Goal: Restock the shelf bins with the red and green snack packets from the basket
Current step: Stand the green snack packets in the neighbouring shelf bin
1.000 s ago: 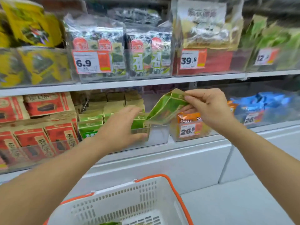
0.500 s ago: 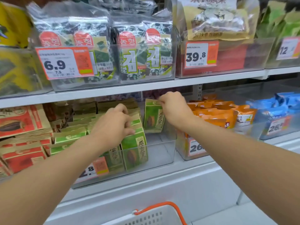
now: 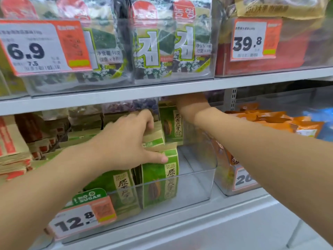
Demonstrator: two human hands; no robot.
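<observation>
Two hands work inside a clear shelf bin as green snack packets are restocked: the left hand curls over the tops of the front packets, thumb pressed against the nearest one, while the right hand reaches deep toward the back, just beside an upright green packet; its fingers are hidden under the shelf edge, so whether it pinches that packet cannot be told. Done well, the step likely means holding the front row steady while the rear packet is seated upright, label outward, in the open space beside the right forearm. Left of the left hand, red packets fill a neighbouring bin; right of the right arm, orange packets fill another. Above the hands, seaweed packs stand in clear bins. No basket is in view.
</observation>
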